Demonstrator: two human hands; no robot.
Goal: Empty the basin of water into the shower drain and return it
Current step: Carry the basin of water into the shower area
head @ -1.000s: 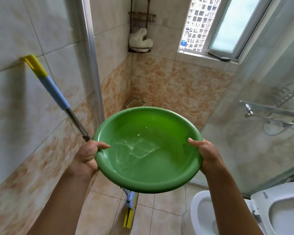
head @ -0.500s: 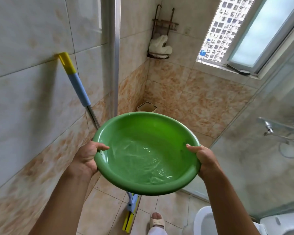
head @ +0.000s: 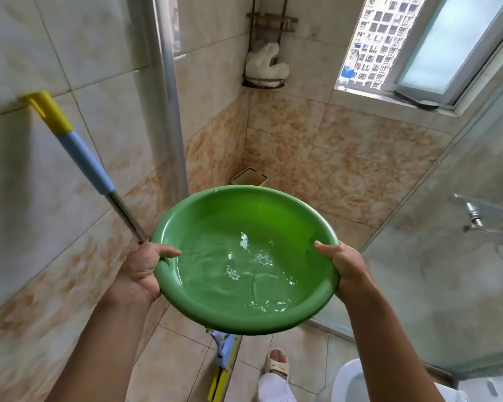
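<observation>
Basin (head: 215, 210) (water rippling) now nearer shower.

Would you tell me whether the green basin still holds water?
Yes: rippling water covers the bottom of the green basin, roughly level.

The round, glossy green plastic basin (head: 244, 261) sits low of centre, roughly level, rippling water pooled inside, its rim gripped at nine and three o'clock.
</observation>
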